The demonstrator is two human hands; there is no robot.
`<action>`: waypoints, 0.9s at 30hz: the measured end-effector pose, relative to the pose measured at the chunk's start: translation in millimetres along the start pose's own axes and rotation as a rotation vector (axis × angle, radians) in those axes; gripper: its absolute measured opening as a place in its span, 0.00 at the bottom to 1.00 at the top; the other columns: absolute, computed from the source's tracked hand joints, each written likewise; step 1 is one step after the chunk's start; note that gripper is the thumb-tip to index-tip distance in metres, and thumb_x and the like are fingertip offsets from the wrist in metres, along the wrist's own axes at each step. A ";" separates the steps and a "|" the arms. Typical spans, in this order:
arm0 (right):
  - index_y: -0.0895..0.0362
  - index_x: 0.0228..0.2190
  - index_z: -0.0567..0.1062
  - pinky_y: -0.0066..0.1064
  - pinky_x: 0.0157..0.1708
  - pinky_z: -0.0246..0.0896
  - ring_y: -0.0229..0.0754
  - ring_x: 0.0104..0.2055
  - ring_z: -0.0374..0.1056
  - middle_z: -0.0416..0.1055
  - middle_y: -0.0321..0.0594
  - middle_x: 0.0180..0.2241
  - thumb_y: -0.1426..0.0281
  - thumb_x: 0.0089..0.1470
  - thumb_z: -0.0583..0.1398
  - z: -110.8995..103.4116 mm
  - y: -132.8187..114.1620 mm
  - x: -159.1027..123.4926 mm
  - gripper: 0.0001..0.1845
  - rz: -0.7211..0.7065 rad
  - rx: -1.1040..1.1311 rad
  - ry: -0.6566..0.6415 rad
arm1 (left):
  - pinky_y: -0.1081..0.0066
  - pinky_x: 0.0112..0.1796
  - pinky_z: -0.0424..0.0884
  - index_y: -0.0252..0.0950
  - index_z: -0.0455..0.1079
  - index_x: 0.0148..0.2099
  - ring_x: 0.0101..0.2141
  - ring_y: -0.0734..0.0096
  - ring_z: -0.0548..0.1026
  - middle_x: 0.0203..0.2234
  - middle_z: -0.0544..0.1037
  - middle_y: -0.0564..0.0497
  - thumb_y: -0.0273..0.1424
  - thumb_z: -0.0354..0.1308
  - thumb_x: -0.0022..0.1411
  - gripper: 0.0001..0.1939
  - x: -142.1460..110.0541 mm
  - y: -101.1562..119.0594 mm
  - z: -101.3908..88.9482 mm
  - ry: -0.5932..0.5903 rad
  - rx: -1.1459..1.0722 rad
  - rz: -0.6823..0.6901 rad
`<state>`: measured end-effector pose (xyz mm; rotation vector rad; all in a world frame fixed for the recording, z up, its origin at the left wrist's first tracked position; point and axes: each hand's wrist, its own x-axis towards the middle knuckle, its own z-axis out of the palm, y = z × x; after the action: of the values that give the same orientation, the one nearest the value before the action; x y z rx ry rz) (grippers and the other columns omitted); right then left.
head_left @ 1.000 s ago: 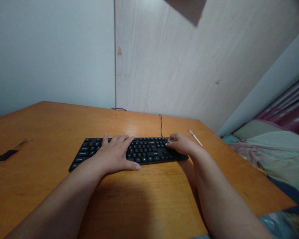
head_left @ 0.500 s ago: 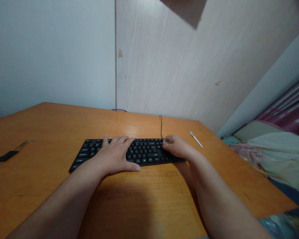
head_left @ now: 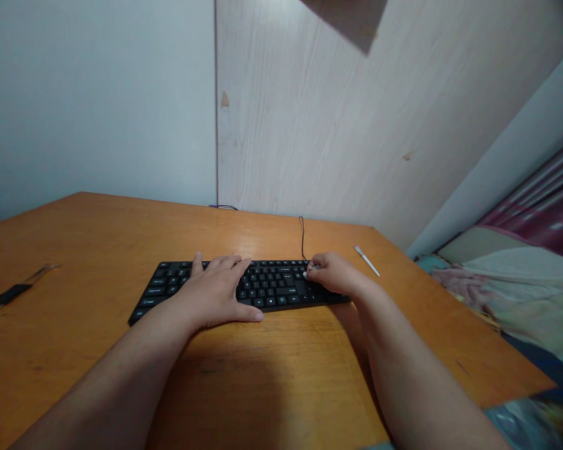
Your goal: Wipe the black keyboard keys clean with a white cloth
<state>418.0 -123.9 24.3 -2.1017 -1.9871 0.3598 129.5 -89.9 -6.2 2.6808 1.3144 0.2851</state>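
A black keyboard (head_left: 268, 286) lies on the wooden table in front of me. Spread across its left-middle part is my left hand (head_left: 216, 290), palm down, fingers apart, with the thumb along the near edge. My right hand (head_left: 332, 273) is over the right part of the keyboard, its fingers pinched together. A small whitish thing (head_left: 305, 275) pokes out at those fingertips, close to the keys; most of it is hidden, so its kind cannot be told.
A small white-handled brush (head_left: 368, 262) lies right of the keyboard on the table (head_left: 272, 375). From the keyboard's back edge a thin cable (head_left: 303, 237) runs toward the wall. A black object with cords (head_left: 10, 294) lies far left. Bedding (head_left: 511, 290) is beyond the right edge.
Both hands stay in nearly the same places. The right fingers have shifted slightly, and the whitish tip shows a little more over the keys. The view has moved slightly.
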 end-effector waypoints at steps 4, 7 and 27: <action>0.57 0.25 0.75 0.29 0.24 0.47 0.37 0.25 0.61 0.70 0.37 0.23 0.67 0.48 0.60 -9.6 5.1 -4.5 0.06 0.047 -0.005 -0.018 | 0.34 0.58 0.25 0.41 0.52 0.69 0.63 0.37 0.53 0.65 0.57 0.37 0.69 0.53 0.40 0.60 0.2 0.4 -0.3 0.003 0.000 0.008; 0.57 0.26 0.74 0.28 0.23 0.47 0.35 0.23 0.59 0.67 0.34 0.21 0.67 0.47 0.60 -14.6 2.3 -11.5 0.06 0.011 0.101 -0.114 | 0.34 0.58 0.25 0.42 0.52 0.69 0.63 0.37 0.54 0.65 0.58 0.38 0.69 0.53 0.39 0.60 0.5 0.2 0.3 0.015 0.005 0.012; 0.57 0.29 0.76 0.26 0.24 0.50 0.37 0.27 0.64 0.73 0.37 0.27 0.72 0.45 0.60 -11.8 -20.4 -35.7 0.06 -0.045 -0.105 -0.142 | 0.32 0.57 0.27 0.41 0.50 0.69 0.63 0.35 0.51 0.66 0.56 0.37 0.68 0.52 0.40 0.60 2.4 1.7 0.2 -0.023 0.004 -0.005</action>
<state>400.8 -158.4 43.0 -2.1441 -2.1736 0.4160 132.3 -89.0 -5.8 2.6755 1.3169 0.2507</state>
